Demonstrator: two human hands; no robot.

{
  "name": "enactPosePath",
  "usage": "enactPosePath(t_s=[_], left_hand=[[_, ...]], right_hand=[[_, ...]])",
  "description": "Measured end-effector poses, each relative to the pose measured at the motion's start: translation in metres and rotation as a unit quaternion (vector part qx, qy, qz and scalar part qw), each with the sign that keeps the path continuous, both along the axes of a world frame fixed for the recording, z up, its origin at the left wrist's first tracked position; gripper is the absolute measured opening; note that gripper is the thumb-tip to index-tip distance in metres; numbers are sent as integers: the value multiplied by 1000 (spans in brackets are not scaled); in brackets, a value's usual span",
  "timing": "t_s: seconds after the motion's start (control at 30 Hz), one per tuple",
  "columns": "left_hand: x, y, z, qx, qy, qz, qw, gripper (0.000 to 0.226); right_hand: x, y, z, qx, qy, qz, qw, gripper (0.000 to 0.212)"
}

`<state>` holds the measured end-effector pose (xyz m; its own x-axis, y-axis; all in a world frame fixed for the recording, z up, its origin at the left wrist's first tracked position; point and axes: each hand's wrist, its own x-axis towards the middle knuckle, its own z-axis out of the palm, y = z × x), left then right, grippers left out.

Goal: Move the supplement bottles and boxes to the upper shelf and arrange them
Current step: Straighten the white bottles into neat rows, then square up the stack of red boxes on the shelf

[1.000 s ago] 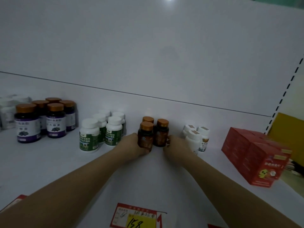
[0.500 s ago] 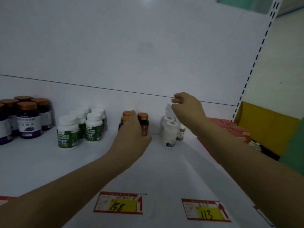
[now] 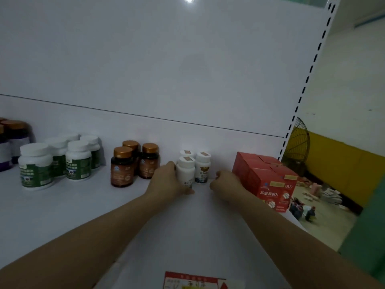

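While a red and yellow price tag (image 3: 194, 281) sits at the shelf (image 3: 62, 205) front edge, two bare arms reach toward the back. Left hand (image 3: 166, 184) wraps the nearest small white bottle (image 3: 186, 171); right hand (image 3: 226, 183), loosely curled and empty, hovers between those bottles and red boxes (image 3: 268, 180) at the right edge.

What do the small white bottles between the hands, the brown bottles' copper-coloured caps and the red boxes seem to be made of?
Small white bottles: probably opaque plastic, smooth with a dull sheen. Copper-coloured caps: metallic-looking gloss with ribbed sides, either metal or coated plastic; the look leaves it open. Red boxes: likely printed cardboard, with flat faces, folded edges and flap seams on top.
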<state>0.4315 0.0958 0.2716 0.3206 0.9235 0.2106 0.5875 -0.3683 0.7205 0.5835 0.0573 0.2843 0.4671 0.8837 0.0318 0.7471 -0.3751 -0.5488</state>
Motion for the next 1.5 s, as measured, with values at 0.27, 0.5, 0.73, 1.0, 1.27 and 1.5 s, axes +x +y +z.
enactPosePath(t_s=[0.27,0.5,0.73,1.0,1.27,1.5], left_hand=[[4,4,-4,16,17,-1,1000,43],[-1,14,-7,-3,32,-23,999,43],[-3,15,-6,-15,36,-36,999,46],[-10,7,3,-58,61,-35,996,51],[-22,-37,34,43,99,25,994,50],[24,-72,64,35,43,-138,989,61]], right_hand=[[3,12,-11,13,-6,27,1000,29],[-4,11,-10,-7,-35,62,997,27],[-7,10,-9,-14,-66,67,995,27],[-12,-7,5,-42,-106,52,992,29],[-28,-52,67,201,-84,97,971,50],[35,-103,115,349,-59,-19,935,53]])
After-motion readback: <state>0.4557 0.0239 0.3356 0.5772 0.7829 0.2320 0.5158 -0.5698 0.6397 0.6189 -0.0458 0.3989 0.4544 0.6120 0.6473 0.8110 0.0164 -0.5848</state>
